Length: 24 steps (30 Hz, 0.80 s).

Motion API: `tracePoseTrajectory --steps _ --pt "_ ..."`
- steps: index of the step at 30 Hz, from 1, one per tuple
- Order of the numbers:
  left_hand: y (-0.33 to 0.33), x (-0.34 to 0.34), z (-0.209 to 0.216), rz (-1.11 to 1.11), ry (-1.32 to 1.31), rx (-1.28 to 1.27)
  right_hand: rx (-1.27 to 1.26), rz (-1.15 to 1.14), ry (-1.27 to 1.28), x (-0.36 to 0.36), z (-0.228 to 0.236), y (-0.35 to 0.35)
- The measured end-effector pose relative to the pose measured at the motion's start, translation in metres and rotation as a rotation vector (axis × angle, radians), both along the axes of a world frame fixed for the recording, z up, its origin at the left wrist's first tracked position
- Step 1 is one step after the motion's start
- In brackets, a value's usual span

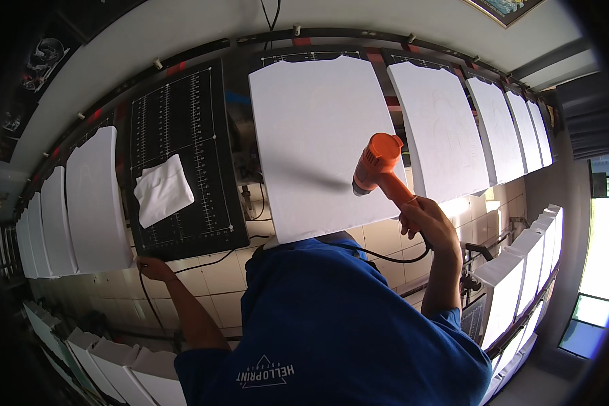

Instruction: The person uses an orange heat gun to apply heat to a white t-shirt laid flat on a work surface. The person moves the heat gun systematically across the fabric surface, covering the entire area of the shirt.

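1. Orange heat gun (375, 166): held over the lower right part of the white garment (318, 142) stretched on the centre board, nozzle pointing left and down at the fabric. Nozzle tip close to the cloth; contact cannot be told. Its shadow runs left across the fabric.
2. Right hand (430, 220): fingers (413, 211) wrapped tight around the gun's handle, fully closed on it. Black cord (392, 257) drops from the handle base and loops back toward the blue shirt (331, 318).
3. Left hand (152, 267): at the lower left corner of the black gridded board (203, 135), fingers curled at its edge, touching or just beside it. Whether they pinch anything cannot be told. A thin black cable passes right by this hand.
4. Folded white cloth (162, 189): lies loose on the black gridded board, well apart from the gun.
5. Surroundings: more white-covered boards in a row to the right (443, 128) and left (95, 196), all fanned along a curved rail. Tiled floor (216, 284) below.
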<state>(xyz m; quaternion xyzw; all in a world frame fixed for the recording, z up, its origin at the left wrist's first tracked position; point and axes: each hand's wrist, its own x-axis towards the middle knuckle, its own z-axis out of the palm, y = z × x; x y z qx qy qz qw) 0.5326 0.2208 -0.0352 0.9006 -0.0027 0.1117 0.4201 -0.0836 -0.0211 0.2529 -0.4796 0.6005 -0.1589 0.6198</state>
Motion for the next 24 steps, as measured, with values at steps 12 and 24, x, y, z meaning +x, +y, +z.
tracePoseTrajectory --steps 12,24 --pt "0.008 0.011 -0.007 -0.039 0.029 0.073 -0.093 -0.119 0.009 -0.022 -0.009 -0.010" --pt "0.022 0.030 -0.012 -0.037 0.124 0.158 -0.086 -0.218 0.085 -0.050 -0.005 0.001"
